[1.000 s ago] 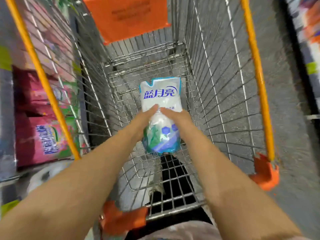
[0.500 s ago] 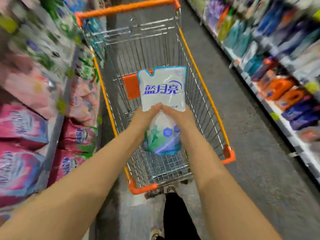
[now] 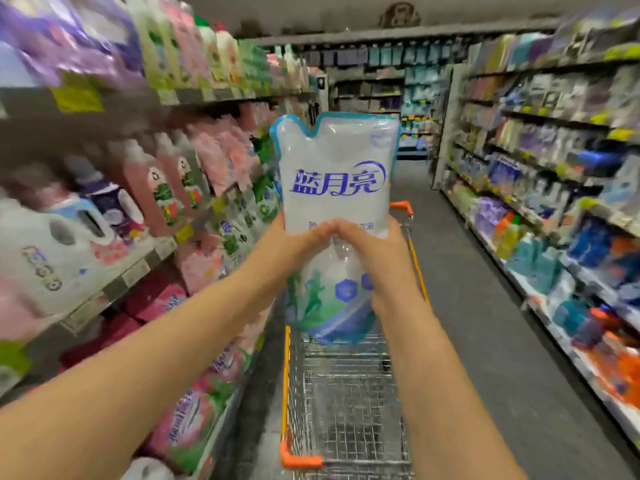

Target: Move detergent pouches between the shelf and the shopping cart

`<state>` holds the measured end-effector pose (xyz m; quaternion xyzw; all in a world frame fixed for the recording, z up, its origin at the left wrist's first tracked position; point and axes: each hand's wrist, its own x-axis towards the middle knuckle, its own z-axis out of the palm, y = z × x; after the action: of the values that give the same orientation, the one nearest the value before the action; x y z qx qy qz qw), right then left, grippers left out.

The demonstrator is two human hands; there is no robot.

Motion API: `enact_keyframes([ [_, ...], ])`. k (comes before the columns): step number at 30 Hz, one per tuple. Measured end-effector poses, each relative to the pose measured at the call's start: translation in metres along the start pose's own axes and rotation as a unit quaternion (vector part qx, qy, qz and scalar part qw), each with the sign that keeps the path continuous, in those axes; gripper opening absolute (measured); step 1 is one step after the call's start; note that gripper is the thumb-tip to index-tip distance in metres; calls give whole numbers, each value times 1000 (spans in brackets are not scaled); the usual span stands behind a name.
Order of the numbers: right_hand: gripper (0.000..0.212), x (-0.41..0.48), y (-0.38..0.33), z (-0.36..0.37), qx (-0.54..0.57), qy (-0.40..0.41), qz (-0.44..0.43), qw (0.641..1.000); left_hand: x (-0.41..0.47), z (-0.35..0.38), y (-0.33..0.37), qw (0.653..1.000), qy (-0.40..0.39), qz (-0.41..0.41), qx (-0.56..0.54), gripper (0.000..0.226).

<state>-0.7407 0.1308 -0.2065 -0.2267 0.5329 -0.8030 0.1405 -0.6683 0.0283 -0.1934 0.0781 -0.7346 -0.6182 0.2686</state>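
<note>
Detergent pouch (image 3: pixel 337 188) held upright above shopping cart (image 3: pixel 343 393), cart at 6 o'clock, pouch clear of basket. Left hand (image 3: pixel 294 244) and right hand (image 3: pixel 374 251) both gripping its waist, thumbs meeting in front (likely steadies a floppy, liquid-heavy pack). Shelf (image 3: pixel 138 265) at 9 o'clock, probable destination.

Pouch (image 3: pixel 337 188) upright above cart (image 3: pixel 343 393), mid-aisle. Left of cart: shelf (image 3: pixel 138 268) with bottles (image 3: pixel 69 244), packs (image 3: pixel 187 420) below. Right, across floor (image 3: pixel 485 341): second shelf (image 3: pixel 554 119).
</note>
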Motion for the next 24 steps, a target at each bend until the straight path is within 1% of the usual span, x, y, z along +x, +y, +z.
enact_keyframes([
  [3,76,-5,-43,29,-10,-58,-22,998,-17,-17,54,998,49,29,38,54],
  [6,78,-15,-79,54,-14,-109,-47,993,-40,-28,105,989,100,67,88,43],
  [7,73,-22,-90,63,-8,-130,-53,990,-51,-32,121,984,122,79,101,41],
  [8,62,-27,-99,72,5,-153,-59,986,-62,-37,136,979,144,87,116,44],
  [9,51,-34,-106,82,24,-178,-63,982,-75,-42,150,973,164,92,132,51],
  [10,46,-42,-112,94,41,-202,-61,977,-88,-49,164,967,182,94,149,57],
  [11,51,-51,-117,106,53,-227,-61,971,-101,-57,177,962,198,94,165,60],
  [12,63,-61,-123,119,62,-251,-60,964,-115,-65,191,956,212,93,183,59],
  [13,74,-72,-128,134,73,-276,-58,957,-129,-73,204,949,225,92,201,54],
  [14,79,-83,-132,148,89,-299,-51,949,-144,-79,217,942,240,90,218,47],
  [15,78,-93,-137,161,106,-321,-45,940,-158,-85,228,935,254,89,232,41],
  [18,53,-119,-147,197,146,-373,-25,916,-194,-103,255,912,308,78,260,31],
  [19,49,-127,-150,209,154,-389,-16,908,-205,-111,262,902,329,72,270,30],
  [20,49,-136,-154,223,160,-405,-11,900,-216,-119,270,892,350,64,278,34],
  [22,47,-151,-160,250,169,-431,-12,886,-235,-139,285,873,391,42,288,55],
  [24,40,-164,-166,278,177,-450,-22,875,-252,-159,298,853,425,39,301,67],
])
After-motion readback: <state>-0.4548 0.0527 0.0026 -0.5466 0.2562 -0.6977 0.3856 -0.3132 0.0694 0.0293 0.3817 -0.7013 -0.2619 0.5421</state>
